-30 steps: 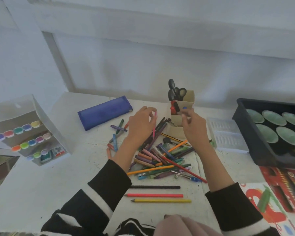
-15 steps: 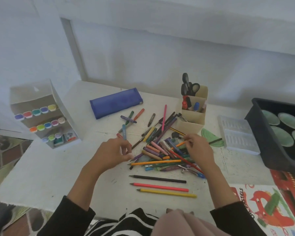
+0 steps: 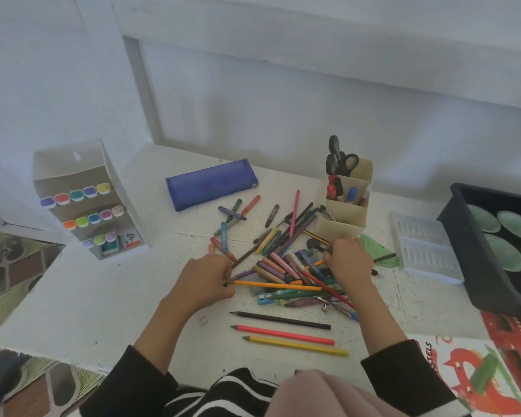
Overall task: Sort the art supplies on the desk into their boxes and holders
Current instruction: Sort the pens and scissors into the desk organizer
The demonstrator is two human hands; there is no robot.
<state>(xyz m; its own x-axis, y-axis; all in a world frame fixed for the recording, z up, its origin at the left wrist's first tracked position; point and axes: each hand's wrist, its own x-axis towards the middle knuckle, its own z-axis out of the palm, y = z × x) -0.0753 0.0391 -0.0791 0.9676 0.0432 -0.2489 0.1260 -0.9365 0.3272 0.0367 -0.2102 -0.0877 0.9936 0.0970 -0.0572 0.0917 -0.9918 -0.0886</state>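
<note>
The pile [image 3: 289, 266] of pens and pencils lies mid-desk, between the two hands and just in front of the holder [image 3: 345, 219]. The left hand [image 3: 203, 281] is curled at the pile's left edge, and the dark tip of the orange pencil [image 3: 277, 285] appears to be pinched in its fingertips. The right hand [image 3: 348, 263] is bent over the pile's right side with fingers curled down; what is pinched there, if anything, cannot be told.

The orange pencil is crossed at its far end by a red pencil [image 3: 328, 291]. If it is pulled out sideways rather than lifted, its neighbours are likely to be dragged and set rolling. The row [image 3: 286, 334] of three pencils laid near the front edge of the desk [image 3: 103, 296] could then be knocked, and round ones may be lost to the floor. The holder looks light and is topped by scissors [image 3: 340, 161]. Since it stands just beside the right hand, it could be tipped by a careless lift.
</note>
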